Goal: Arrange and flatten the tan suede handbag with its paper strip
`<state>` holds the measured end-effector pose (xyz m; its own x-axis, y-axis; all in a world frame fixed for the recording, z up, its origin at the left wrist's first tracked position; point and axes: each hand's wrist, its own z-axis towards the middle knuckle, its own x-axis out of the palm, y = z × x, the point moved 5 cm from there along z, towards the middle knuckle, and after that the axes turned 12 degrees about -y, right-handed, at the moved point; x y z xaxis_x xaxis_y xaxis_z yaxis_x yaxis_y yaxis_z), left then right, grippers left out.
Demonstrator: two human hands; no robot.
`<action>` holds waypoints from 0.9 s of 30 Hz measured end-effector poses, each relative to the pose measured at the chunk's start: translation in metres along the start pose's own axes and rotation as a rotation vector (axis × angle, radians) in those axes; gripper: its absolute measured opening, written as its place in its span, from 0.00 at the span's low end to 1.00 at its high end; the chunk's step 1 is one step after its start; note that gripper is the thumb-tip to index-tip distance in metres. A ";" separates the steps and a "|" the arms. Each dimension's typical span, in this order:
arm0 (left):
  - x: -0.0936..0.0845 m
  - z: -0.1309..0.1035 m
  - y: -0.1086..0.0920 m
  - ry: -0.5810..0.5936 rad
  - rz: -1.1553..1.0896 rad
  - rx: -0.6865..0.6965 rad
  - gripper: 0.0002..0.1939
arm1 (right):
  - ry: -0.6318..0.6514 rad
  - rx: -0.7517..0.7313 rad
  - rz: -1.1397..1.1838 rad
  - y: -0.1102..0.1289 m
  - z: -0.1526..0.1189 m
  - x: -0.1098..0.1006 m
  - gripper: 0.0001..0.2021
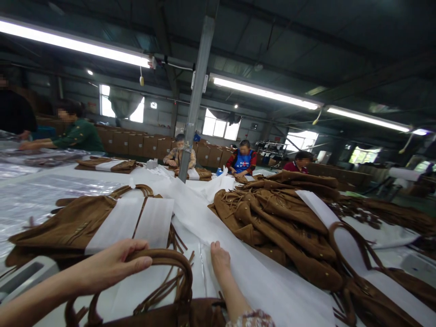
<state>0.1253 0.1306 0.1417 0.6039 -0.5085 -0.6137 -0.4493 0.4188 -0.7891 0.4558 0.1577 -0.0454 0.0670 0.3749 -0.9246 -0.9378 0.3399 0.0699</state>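
Observation:
My left hand is closed around the strap handle of a brown handbag at the bottom of the view; the bag's lower part is cut off by the frame. My right hand, fingers curled together, pinches the near edge of a white paper sheet that stretches across the table. Left of it lies a stack of brown bags with white paper bands around them. To the right, a heap of unfilled brown bags slumps beside the paper, with gold studs and fringes.
A grey metal post rises from the table's middle. At lower left sits a grey-white plastic object. More brown bags with a paper strip lie at right. Several co-workers, one in a blue apron, sit or stand beyond, before cardboard boxes.

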 end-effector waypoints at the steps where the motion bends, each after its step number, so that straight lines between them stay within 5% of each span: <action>1: -0.001 -0.001 0.000 -0.001 0.008 -0.008 0.21 | -0.051 0.036 0.061 -0.003 0.002 -0.007 0.16; 9: 0.002 0.000 0.011 0.007 0.019 -0.001 0.19 | -0.371 0.388 0.745 -0.056 0.008 -0.067 0.19; 15: 0.005 0.002 0.012 -0.031 0.042 0.027 0.22 | -0.297 0.542 1.158 -0.075 -0.022 -0.102 0.27; 20: 0.000 0.008 0.029 -0.145 0.034 -0.027 0.24 | -0.235 0.617 1.343 -0.049 -0.064 -0.144 0.30; 23: -0.004 0.009 0.035 -0.203 -0.011 -0.096 0.24 | -0.032 0.463 1.385 -0.007 -0.098 -0.164 0.26; 27: -0.011 0.004 0.029 -0.262 -0.017 -0.118 0.26 | 0.234 -0.061 1.188 0.055 -0.155 -0.175 0.19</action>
<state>0.1083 0.1516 0.1254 0.7548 -0.2966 -0.5851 -0.5019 0.3131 -0.8063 0.3400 -0.0235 0.0623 -0.9035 0.2587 -0.3417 -0.3877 -0.1534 0.9090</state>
